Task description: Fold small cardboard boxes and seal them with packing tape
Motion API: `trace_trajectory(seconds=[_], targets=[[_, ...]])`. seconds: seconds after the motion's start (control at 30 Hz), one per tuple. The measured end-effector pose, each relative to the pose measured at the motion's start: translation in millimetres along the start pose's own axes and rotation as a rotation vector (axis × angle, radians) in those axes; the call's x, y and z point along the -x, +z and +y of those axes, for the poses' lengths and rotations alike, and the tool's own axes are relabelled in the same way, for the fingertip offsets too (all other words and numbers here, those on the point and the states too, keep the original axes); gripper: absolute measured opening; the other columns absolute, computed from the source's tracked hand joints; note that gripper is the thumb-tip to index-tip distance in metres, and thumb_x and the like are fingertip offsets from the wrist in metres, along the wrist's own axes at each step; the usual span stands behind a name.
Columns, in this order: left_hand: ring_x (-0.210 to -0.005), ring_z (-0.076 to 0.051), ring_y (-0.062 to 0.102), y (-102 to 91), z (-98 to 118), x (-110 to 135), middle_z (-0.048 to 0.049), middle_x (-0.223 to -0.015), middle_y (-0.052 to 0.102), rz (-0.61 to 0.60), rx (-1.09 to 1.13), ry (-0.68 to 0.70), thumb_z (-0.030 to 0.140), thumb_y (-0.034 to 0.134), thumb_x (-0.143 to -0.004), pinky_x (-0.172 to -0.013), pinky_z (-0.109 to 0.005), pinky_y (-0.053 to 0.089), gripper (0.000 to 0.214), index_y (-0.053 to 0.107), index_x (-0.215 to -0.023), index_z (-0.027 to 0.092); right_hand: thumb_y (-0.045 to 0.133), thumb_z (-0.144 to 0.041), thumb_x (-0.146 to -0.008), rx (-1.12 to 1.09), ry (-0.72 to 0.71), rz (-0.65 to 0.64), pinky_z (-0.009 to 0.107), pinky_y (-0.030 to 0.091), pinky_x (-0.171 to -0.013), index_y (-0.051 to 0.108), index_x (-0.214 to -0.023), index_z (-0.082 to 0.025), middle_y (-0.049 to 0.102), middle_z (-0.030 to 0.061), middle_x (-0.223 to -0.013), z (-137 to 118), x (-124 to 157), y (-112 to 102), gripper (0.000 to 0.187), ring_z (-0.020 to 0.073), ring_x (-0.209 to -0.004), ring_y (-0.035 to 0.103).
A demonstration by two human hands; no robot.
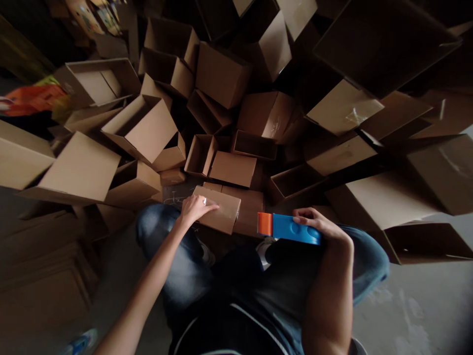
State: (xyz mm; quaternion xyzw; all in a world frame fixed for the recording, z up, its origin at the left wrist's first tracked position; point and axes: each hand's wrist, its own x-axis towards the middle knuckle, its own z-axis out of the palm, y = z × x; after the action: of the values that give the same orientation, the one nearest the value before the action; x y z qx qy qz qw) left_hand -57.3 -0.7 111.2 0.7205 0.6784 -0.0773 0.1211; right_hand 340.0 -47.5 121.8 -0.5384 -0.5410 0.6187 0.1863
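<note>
I sit on the floor with my knees apart, facing a heap of cardboard boxes. My left hand (194, 208) rests on the top of a small closed cardboard box (221, 211) that lies between my knees, fingers stretched along its flap. My right hand (321, 226) is closed around a blue tape dispenser with an orange end (286, 228), held level just right of the box and apart from it. A second flat box (248, 204) lies under and behind the small one.
Several open and folded cardboard boxes (144, 128) are piled in front and to both sides, some tipped over. An orange bag (35, 97) lies at the far left. Flattened cardboard (44, 276) covers the floor at lower left; grey concrete floor (406, 315) shows at lower right.
</note>
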Motion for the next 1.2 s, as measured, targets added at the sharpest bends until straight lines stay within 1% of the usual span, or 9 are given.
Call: trace_trajectory(seconds=[0.2,0.4,0.63,0.87,1.1,1.2], targets=[[-0.09,-0.03,0.073,-2.9,3,1,-0.013,-0.085,0.076,-0.011,-0.002,-0.01,0.081,0.056,-0.082,-0.07,-0.03,0.044,0.065,0.074,-0.081,0.018,0.073,-0.071,-0.066,0.002,0.003,0.005,0.028,0.027,-0.055,0.047,-0.059,-0.021,0.041,-0.0026,-0.059,-2,-1,1,0.057,0.0118,-0.059,0.036],[-0.092,-0.031,0.073,-8.1,6,1,-0.0146,-0.085,0.076,-0.041,-0.043,-0.001,0.082,0.052,-0.084,-0.074,-0.032,0.047,0.069,0.076,-0.083,0.017,0.071,-0.072,-0.065,0.02,0.009,-0.006,0.028,0.027,-0.055,0.046,-0.058,-0.021,0.041,-0.0025,-0.059,-5,-3,2,0.058,0.0122,-0.059,0.035],[-0.099,-0.035,0.072,-13.6,10,3,-0.0192,-0.094,0.076,-0.072,-0.087,-0.023,0.082,0.052,-0.084,-0.079,-0.035,0.051,0.073,0.078,-0.088,0.014,0.072,-0.071,-0.066,0.018,0.005,-0.019,0.028,0.027,-0.055,0.047,-0.059,-0.021,0.041,-0.0028,-0.059,-2,-7,2,0.057,0.012,-0.059,0.036],[-0.104,-0.036,0.071,-15.9,13,3,-0.0209,-0.099,0.076,-0.094,-0.102,-0.046,0.082,0.05,-0.084,-0.083,-0.037,0.052,0.074,0.079,-0.087,0.014,0.07,-0.071,-0.067,0.022,-0.006,-0.029,0.027,0.027,-0.056,0.046,-0.059,-0.02,0.041,-0.0027,-0.06,-1,-8,1,0.056,0.012,-0.06,0.036],[-0.106,-0.038,0.07,-16.1,13,2,-0.0234,-0.103,0.075,-0.096,-0.129,-0.064,0.087,0.045,-0.082,-0.087,-0.04,0.052,0.083,0.079,-0.094,0.012,0.071,-0.072,-0.066,0.021,0.004,-0.026,0.027,0.027,-0.056,0.046,-0.059,-0.02,0.041,-0.0028,-0.06,-3,-8,3,0.057,0.0119,-0.06,0.036],[-0.107,-0.039,0.07,-15.7,13,0,-0.0245,-0.104,0.075,-0.106,-0.141,-0.069,0.088,0.044,-0.082,-0.088,-0.041,0.052,0.087,0.079,-0.1,0.01,0.071,-0.072,-0.066,0.022,0.006,-0.02,0.027,0.027,-0.056,0.045,-0.06,-0.02,0.041,-0.003,-0.06,-2,-8,4,0.058,0.0118,-0.06,0.036]])
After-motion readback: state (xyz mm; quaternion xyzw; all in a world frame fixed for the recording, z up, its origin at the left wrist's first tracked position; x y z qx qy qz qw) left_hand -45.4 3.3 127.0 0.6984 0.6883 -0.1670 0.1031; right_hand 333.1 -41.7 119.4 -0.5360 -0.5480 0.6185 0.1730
